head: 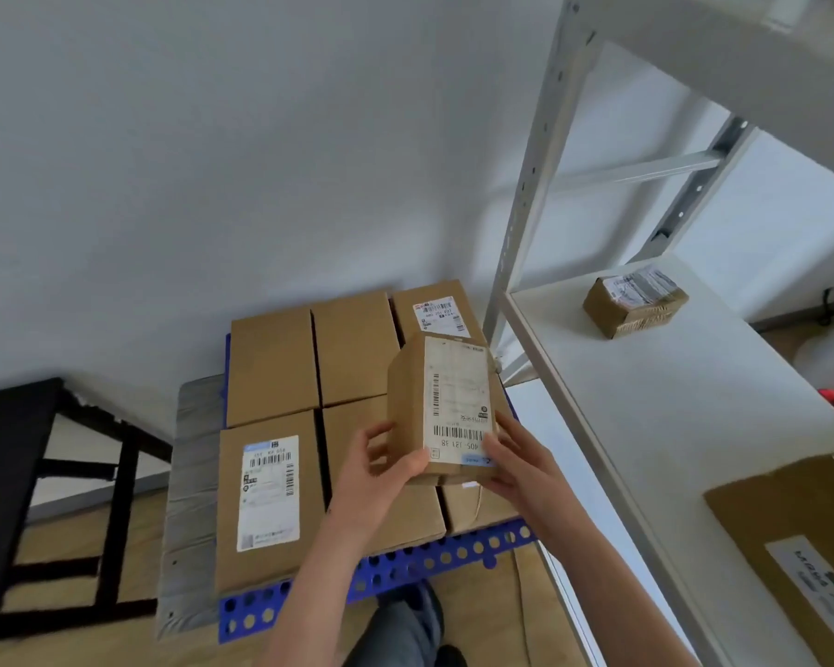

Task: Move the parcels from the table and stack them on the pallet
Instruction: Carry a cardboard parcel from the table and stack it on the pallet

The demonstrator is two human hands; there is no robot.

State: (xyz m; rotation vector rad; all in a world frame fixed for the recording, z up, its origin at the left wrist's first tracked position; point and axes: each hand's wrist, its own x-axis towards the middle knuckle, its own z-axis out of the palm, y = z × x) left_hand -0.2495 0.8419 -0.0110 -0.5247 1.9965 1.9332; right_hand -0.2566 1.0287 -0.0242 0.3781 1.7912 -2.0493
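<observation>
While the person's left grip (381, 469) and right grip (516, 462) hold it, one brown parcel (405, 397) is up in the air over the pallet (405, 572). The left grip has its fingers curled on the parcel's left side and its thumb along the near edge. The right grip is curled round the near right corner.

The pallet is blue with round holes and lies on a wood floor (78, 536) next to a white wall (213, 161). Other brown boxes (270, 368) lie flat on it in two rows, packed side by side. The held parcel hides part of the ones on the right. A grey mat (191, 474) shows along the pallet's left edge.

On the right is the white table (646, 402) with a grey metal frame (530, 185) going up from its corner. A small taped parcel (634, 303) sits at the far end of it. A big brown box (800, 546) sits at the near end. A black stand (15, 474) is on the left, well apart from the pallet. The person's leg (412, 628) shows at the bottom.

The held parcel has a white label with bar codes, and the numbers 405 121 38 are upside down on it. Two of the flat boxes have white labels too, but their words are too blurry to read.
</observation>
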